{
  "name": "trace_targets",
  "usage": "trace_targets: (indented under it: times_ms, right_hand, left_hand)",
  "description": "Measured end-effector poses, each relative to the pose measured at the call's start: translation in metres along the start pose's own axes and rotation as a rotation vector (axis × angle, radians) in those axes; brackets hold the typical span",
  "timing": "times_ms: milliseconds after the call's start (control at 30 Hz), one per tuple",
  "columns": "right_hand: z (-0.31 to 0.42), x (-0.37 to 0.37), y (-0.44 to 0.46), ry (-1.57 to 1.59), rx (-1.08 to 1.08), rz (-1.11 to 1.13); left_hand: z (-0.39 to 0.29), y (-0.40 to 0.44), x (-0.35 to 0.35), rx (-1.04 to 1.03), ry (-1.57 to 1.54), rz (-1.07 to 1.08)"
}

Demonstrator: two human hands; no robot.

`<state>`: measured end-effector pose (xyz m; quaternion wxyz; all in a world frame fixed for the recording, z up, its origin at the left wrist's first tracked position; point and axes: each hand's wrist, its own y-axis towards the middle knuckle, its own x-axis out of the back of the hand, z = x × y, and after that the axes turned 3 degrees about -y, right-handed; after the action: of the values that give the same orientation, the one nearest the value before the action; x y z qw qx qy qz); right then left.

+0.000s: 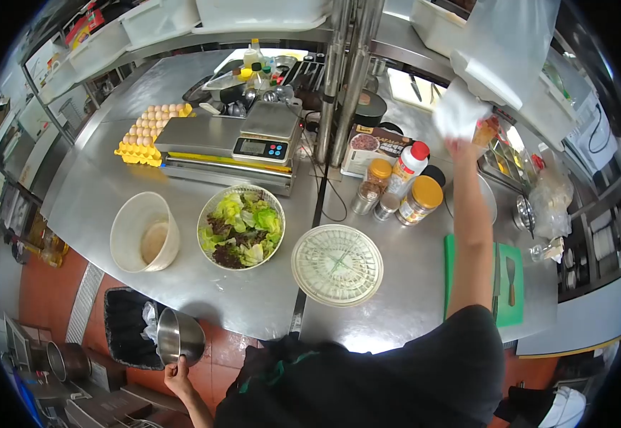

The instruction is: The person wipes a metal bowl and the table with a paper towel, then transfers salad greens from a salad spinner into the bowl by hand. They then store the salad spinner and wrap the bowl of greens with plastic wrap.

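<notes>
My left hand (176, 374) grips the rim of a steel bowl (180, 337), which is tilted beside a black-lined bin (126, 324). At the upper right, my right hand (465, 146) is raised on an outstretched arm, its fingers closed on a blurred white cloth or paper (459, 110). A clear plastic bag (513, 50) hangs just above it. On the steel table, a white basket of lettuce (242, 227) stands between a white bucket (145, 232) and a round ribbed lid (337, 265).
Eggs (155, 128) in yellow trays stand left of a digital scale (262, 148). Several jars (420, 200) and a red-capped bottle (409, 165) are right of the metal posts (340, 107). A knife (511, 282) lies on a green board (508, 314) near my right arm.
</notes>
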<state>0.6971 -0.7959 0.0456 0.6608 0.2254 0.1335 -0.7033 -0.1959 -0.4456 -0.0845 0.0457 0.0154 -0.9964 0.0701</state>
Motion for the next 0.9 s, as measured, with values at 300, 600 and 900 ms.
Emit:
trace_targets:
  times_ms: [300, 600, 900]
  right_hand:
    - [0.094, -0.073, -0.057, 0.288, 0.150, -0.007]
    - [0.114, -0.147, -0.050, 0.105, 0.046, -0.225]
    - [0.113, -0.161, -0.062, 0.145, 0.067, -0.410]
  left_hand:
    - [-0.019, 0.024, -0.002, -0.123, 0.156, 0.138]
    - [-0.015, 0.000, -0.010, -0.099, 0.034, 0.215]
    - [-0.012, -0.007, -0.004, -0.081, 0.070, 0.178]
